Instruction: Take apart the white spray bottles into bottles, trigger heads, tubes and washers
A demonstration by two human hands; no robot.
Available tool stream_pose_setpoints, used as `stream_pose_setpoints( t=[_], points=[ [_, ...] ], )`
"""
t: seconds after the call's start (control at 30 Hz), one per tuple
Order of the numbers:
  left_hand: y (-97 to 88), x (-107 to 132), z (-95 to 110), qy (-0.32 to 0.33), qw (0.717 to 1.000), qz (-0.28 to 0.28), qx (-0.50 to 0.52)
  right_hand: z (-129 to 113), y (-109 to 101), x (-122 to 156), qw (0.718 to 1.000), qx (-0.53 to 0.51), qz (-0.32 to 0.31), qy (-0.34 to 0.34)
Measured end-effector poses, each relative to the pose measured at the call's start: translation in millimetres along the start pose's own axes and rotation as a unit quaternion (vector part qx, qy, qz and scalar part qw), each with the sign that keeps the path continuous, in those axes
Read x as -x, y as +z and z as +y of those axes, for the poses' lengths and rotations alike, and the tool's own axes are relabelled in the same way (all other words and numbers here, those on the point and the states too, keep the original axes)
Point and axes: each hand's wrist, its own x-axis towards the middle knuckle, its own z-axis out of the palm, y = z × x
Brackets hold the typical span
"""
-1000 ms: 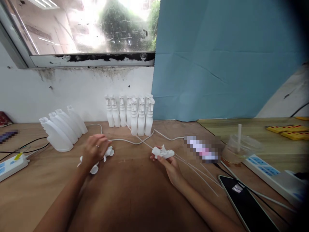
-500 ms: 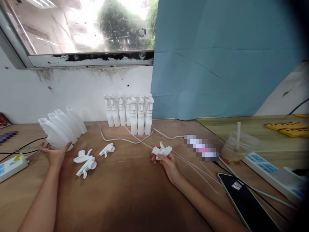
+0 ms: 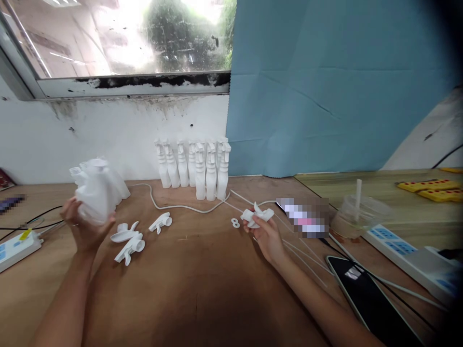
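Observation:
A white plastic bottle (image 3: pixel 94 195) without a spray head is held in my left hand (image 3: pixel 85 226), its fingers and thumb around the lower part. More bare bottles (image 3: pixel 121 185) stand behind it, partly hidden. My right hand (image 3: pixel 266 237) grips a white trigger spray head (image 3: pixel 265 214) above the table. Just left of that hand lies a small white figure-eight-shaped piece (image 3: pixel 235 223). Loose trigger spray heads rest on the wood near my left hand, two close together (image 3: pixel 130 246) and one apart (image 3: pixel 160 222). Thin white tubes (image 3: pixel 306 260) lie by my right wrist.
Several white bottles with spray heads (image 3: pixel 211 178) stand together near the wall. A white cable (image 3: pixel 177 207) crosses the table. At right are a phone (image 3: pixel 369 299), a clear cup with a straw (image 3: pixel 361 214) and a power strip (image 3: pixel 394 246); another power strip (image 3: pixel 18 250) is at left.
My left hand has lifted a bottle up from the group and brought it upright. My right hand has moved slightly right and up with the spray head, and the figure-eight piece now shows.

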Motion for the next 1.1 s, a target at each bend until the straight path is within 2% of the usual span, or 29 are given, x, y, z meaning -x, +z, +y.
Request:
stream_pose_setpoints(
  t=[0.07, 0.13, 0.2, 0.27, 0.43, 0.83, 1.1],
  points=[
    [1.2, -8, 25, 0.101, 0.995, -0.01, -0.007, -10, -6, -7, 1.0, 0.0, 0.005, -0.01],
    [4.9, -12, 46, 0.188, 0.981, -0.049, 0.02, -19, -15, -15, 1.0, 0.003, 0.006, -0.02],
    [9.0, -13, 60, 0.246, 0.965, -0.079, 0.045, -26, -25, -23, 0.999, 0.002, 0.037, -0.04],
    [12.0, -12, 69, 0.273, 0.956, -0.089, 0.062, -30, -36, -30, 0.996, -0.003, 0.073, -0.056],
    [13.7, -12, 77, 0.294, 0.947, -0.098, 0.082, -34, -51, -39, 0.993, -0.005, 0.101, -0.066],
    [17.6, -9, 81, 0.309, 0.941, -0.103, 0.095, -30, -44, -36, 0.994, 0.015, 0.085, -0.068],
    [19.2, -7, 82, 0.315, 0.937, -0.108, 0.103, -36, -53, -39, 0.989, 0.015, 0.121, -0.083]
  ],
)
